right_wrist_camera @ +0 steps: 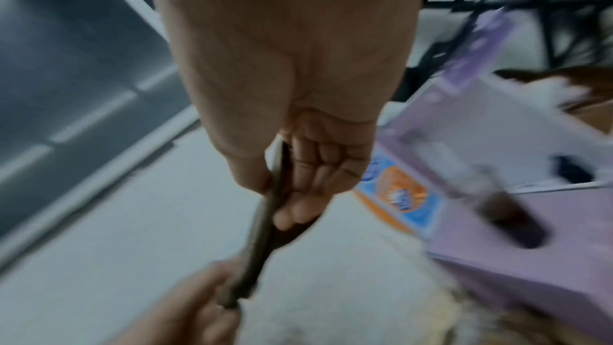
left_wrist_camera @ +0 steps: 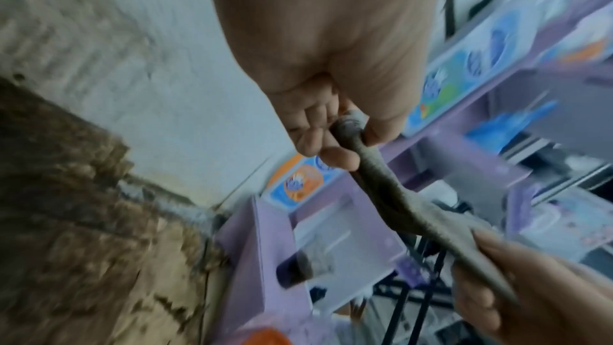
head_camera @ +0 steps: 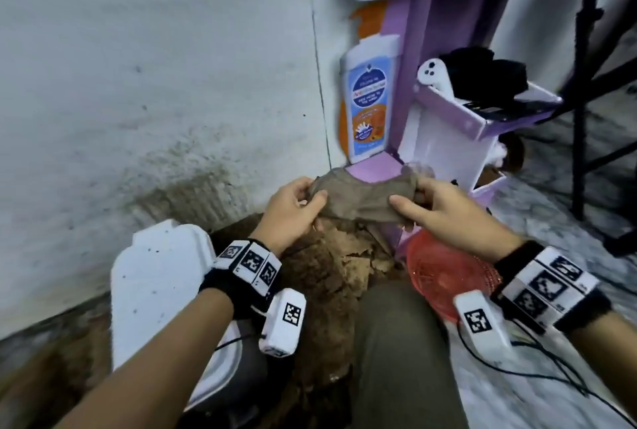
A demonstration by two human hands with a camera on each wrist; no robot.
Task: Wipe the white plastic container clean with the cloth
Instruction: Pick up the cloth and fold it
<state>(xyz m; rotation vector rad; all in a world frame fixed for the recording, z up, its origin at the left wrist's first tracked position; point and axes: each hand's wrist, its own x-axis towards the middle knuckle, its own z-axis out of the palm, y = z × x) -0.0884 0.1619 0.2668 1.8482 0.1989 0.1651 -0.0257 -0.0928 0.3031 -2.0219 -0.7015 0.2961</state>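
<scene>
Cloth (head_camera: 362, 199) is stretched between the two hands in the middle of the head view. One end is pinched by the left hand (head_camera: 293, 211) with curled fingers, and the other end is pinched by the right hand (head_camera: 444, 213) the same way. The white plastic container (head_camera: 162, 291) is seen at the lower left of the frame, on the floor by the wall, well apart from the cloth. No wiping has been started yet, it seems.

Trouble could be caused by the brown dirt (head_camera: 331, 277) lying just beside the container. If the cloth is let down onto it, more dirt could be picked up and rubbed onto the white plastic. The cloth already looks dirty, so smears may be left behind. The red basket (head_camera: 448, 277) near the right wrist could be bumped too.

Only in the head view are the container and the dirt shown. In the wrist views the cloth is seen edge-on as a thin band, though both are blurred, so the grip may be looser than it looks.
</scene>
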